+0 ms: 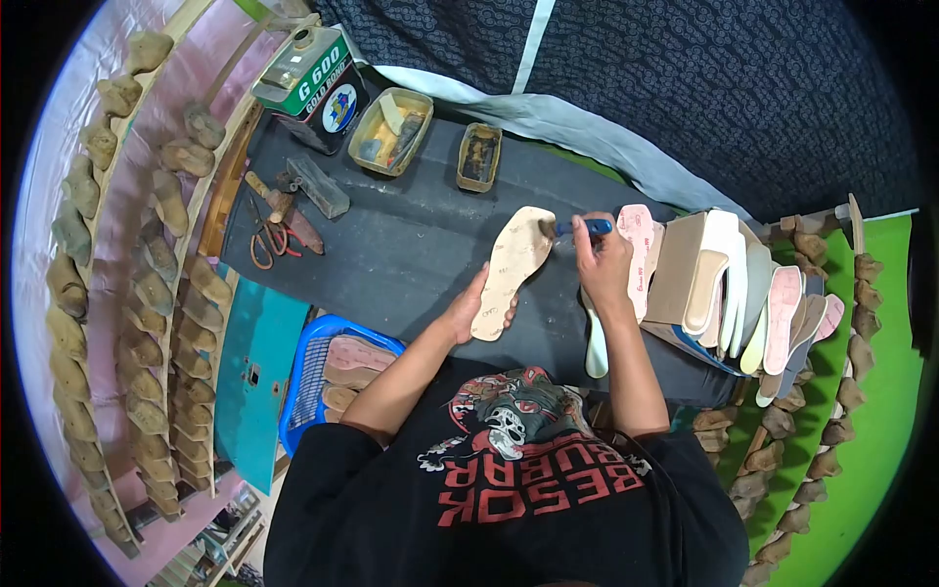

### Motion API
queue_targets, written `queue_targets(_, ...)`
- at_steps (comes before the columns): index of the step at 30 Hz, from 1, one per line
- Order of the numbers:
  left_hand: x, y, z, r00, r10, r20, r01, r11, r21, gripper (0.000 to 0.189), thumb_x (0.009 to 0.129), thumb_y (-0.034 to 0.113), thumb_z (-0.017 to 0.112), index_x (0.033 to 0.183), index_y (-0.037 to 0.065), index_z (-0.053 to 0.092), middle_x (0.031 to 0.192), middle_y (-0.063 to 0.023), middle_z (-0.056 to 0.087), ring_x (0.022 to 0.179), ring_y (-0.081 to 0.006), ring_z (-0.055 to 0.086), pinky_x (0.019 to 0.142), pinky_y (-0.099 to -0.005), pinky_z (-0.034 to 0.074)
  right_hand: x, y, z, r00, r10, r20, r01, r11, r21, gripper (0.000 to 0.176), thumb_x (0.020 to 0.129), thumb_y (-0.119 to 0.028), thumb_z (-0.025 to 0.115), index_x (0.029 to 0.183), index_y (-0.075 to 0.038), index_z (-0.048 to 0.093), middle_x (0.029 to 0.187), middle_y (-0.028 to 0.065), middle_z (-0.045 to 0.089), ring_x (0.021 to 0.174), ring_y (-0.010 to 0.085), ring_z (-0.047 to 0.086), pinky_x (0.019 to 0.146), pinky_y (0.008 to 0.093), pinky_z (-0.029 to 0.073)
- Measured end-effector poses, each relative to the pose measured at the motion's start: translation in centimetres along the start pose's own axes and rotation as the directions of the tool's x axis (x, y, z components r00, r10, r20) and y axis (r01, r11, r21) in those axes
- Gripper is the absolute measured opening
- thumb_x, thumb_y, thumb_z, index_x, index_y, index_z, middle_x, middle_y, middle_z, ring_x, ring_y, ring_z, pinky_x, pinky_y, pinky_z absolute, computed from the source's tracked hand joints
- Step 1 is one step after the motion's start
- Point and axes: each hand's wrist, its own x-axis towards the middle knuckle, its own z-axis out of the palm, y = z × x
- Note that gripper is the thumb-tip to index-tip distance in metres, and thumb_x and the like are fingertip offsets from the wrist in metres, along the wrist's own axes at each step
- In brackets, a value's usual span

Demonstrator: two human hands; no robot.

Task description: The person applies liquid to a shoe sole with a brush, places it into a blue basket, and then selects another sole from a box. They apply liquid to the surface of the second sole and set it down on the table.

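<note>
Black tee (509, 489); L hand (479, 308) gripping insole (516, 259) heel, R hand (604, 266) clenched on blue brush (579, 227) at toe.

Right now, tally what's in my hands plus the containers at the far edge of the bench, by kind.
insole, in left hand: 1
blue-handled brush, in right hand: 1
green can: 1
open tins: 2
Total: 5

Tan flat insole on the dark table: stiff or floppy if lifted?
The tan flat insole is probably light and bendy: it looks a thin sheet. Likely slides under the blue-handled brush, since the left hand holds its near end.
</note>
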Motion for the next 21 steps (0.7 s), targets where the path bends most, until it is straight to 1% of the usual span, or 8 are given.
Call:
queue_targets(5, 0.5, 0.4, 1.0, 1.000, -0.010, -0.021, 0.011, 0.999, 0.042, 0.068, 0.105, 0.068, 0.032, 0.122, 0.008, 0.059, 0.088, -0.0051, 0.062, 0.074, -0.0171, 0.063, 0.067, -0.0337, 0.056, -1.9, 0.0, -1.5, 0.996, 0.020, 0.086, -0.019, 1.000, -0.014, 0.017, 0.097, -0.016, 0.070, 0.089, -0.002, 0.065, 0.061, 0.0086, 0.062, 0.050, 0.0145, 0.058, 0.049, 0.0313, 0.043)
queue_targets(6, 0.6, 0.4, 1.2, 1.000, -0.018, -0.017, 0.019, 0.998, 0.053, 0.068, 0.105, 0.068, 0.031, 0.122, 0.008, 0.059, 0.088, -0.0050, 0.062, 0.074, -0.0171, 0.063, 0.067, -0.0337, 0.056, -1.7, 0.7, -1.6, 0.997, 0.053, 0.061, -0.056, 0.997, 0.049, 0.017, 0.097, -0.015, 0.070, 0.090, -0.001, 0.065, 0.062, 0.0073, 0.062, 0.051, 0.0128, 0.057, 0.050, 0.0303, 0.043)
queue_targets(10, 1.4, -0.1, 1.9, 0.999, -0.009, 0.047, 0.005, 0.997, 0.083, 0.069, 0.105, 0.068, 0.031, 0.122, 0.008, 0.059, 0.089, -0.0046, 0.062, 0.074, -0.0171, 0.063, 0.068, -0.0337, 0.056, -0.3, 2.5, -3.2, 0.995, 0.087, -0.048, -0.083, 0.993, 0.081, 0.016, 0.098, -0.015, 0.070, 0.094, -0.001, 0.066, 0.066, 0.0053, 0.062, 0.056, 0.0110, 0.055, 0.054, 0.0289, 0.045)
queue_targets(13, 1.9, -0.8, 2.1, 0.999, -0.003, 0.033, 0.000, 0.997, 0.072, 0.073, 0.102, 0.072, 0.034, 0.129, 0.010, 0.058, 0.093, -0.0048, 0.063, 0.076, -0.0178, 0.063, 0.069, -0.0350, 0.056, -0.1, 2.0, -4.0, 1.000, 0.002, -0.006, -0.002, 0.998, 0.059, 0.015, 0.098, -0.015, 0.070, 0.096, -0.001, 0.066, 0.065, 0.0060, 0.061, 0.056, 0.0116, 0.055, 0.054, 0.0295, 0.045)
queue_targets(15, 2.4, -1.4, 2.0, 1.000, -0.005, 0.010, 0.005, 0.999, 0.032, 0.072, 0.101, 0.073, 0.034, 0.129, 0.010, 0.058, 0.093, -0.0047, 0.063, 0.076, -0.0178, 0.064, 0.069, -0.0348, 0.057, -1.0, 0.7, -4.2, 0.994, 0.005, 0.111, -0.007, 1.000, 0.017, 0.014, 0.097, -0.014, 0.070, 0.094, -0.001, 0.065, 0.065, 0.0072, 0.062, 0.054, 0.0136, 0.057, 0.052, 0.0300, 0.045)
queue_targets(17, 2.6, -1.8, 1.5, 1.000, 0.002, -0.009, -0.002, 1.000, 0.001, 0.072, 0.101, 0.073, 0.035, 0.129, 0.011, 0.058, 0.094, -0.0046, 0.064, 0.077, -0.0178, 0.065, 0.069, -0.0347, 0.057, -2.3, 0.5, -3.5, 0.984, -0.044, 0.173, 0.032, 0.997, 0.071, 0.014, 0.097, -0.013, 0.070, 0.092, -0.001, 0.064, 0.064, 0.0076, 0.062, 0.052, 0.0134, 0.056, 0.050, 0.0302, 0.044)
queue_targets(18, 2.6, -1.9, 1.5, 1.000, 0.011, -0.014, -0.011, 1.000, -0.011, 0.072, 0.100, 0.073, 0.035, 0.128, 0.011, 0.058, 0.094, -0.0046, 0.064, 0.077, -0.0178, 0.065, 0.070, -0.0346, 0.058, -2.7, 0.2, -3.5, 0.972, -0.043, 0.230, 0.031, 0.998, 0.054, 0.014, 0.096, -0.013, 0.071, 0.092, -0.002, 0.064, 0.064, 0.0085, 0.062, 0.051, 0.0132, 0.056, 0.049, 0.0301, 0.043)
queue_targets(21, 2.1, -1.8, 2.0, 0.999, 0.039, -0.029, -0.041, 0.998, -0.052, 0.070, 0.102, 0.071, 0.034, 0.124, 0.010, 0.060, 0.092, -0.0049, 0.064, 0.076, -0.0179, 0.065, 0.069, -0.0341, 0.058, -2.9, 0.1, -3.3, 0.968, -0.014, 0.252, -0.001, 0.998, 0.059, 0.014, 0.096, -0.013, 0.071, 0.092, -0.002, 0.064, 0.066, 0.0096, 0.064, 0.051, 0.0136, 0.058, 0.049, 0.0300, 0.044)
